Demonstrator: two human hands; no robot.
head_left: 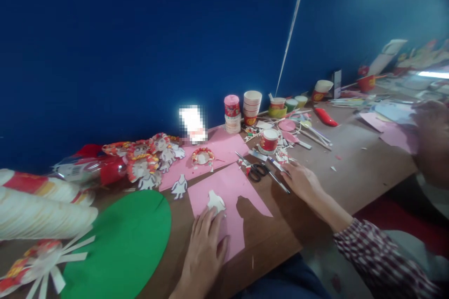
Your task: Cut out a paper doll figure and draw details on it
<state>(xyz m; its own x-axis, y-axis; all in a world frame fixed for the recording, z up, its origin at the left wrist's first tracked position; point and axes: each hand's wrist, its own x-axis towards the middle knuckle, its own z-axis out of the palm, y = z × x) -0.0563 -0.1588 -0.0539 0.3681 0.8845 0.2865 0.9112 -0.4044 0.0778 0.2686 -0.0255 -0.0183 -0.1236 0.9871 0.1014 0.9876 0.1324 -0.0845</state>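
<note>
Apparently, the left hand (203, 243), fingers unclenched, steadies a white paper cutout (216, 202) on pink paper (229, 187) while the right hand (303, 182), grip unclear, touches a pen (276, 164) at the cutout's two o'clock, a move calling next for a firm pinch.

The left hand (204, 245) touches a white cutout (215, 200) on pink paper (232, 181), the right hand (304, 181) a pen-like item (276, 164).
</note>
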